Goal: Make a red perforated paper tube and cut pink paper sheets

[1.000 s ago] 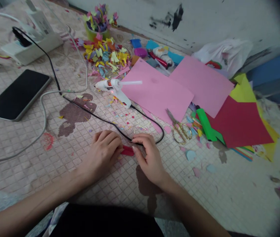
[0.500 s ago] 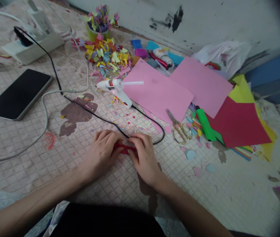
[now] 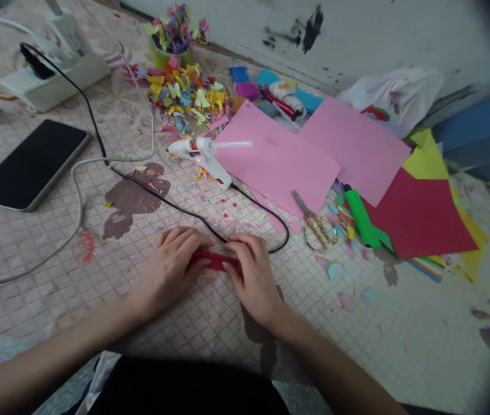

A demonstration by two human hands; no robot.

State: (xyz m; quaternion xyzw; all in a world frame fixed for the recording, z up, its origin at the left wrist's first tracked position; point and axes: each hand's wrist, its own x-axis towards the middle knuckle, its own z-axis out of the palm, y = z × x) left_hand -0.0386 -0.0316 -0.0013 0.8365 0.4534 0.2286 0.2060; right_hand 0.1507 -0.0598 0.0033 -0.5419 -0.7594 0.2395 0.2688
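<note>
Low over the tiled-pattern tablecloth, a narrow red strip of folded paper stretches between my two hands. My left hand pinches its left end, thumb below and fingers above. The right end is held the same way by my right hand. Fingers cover both ends of the paper. A black cord passes just beyond my fingertips, leading to a white hot glue gun that lies on its side. To the right of my right hand lie gold-handled scissors.
Pink sheets, a red sheet and a green tool-like object lie at right. Cut paper pieces are heaped near a full cup. At left are a phone and a power strip.
My left hand has slid slightly left along the red paper, so more of it shows between my hands. My right hand has stayed in place.
</note>
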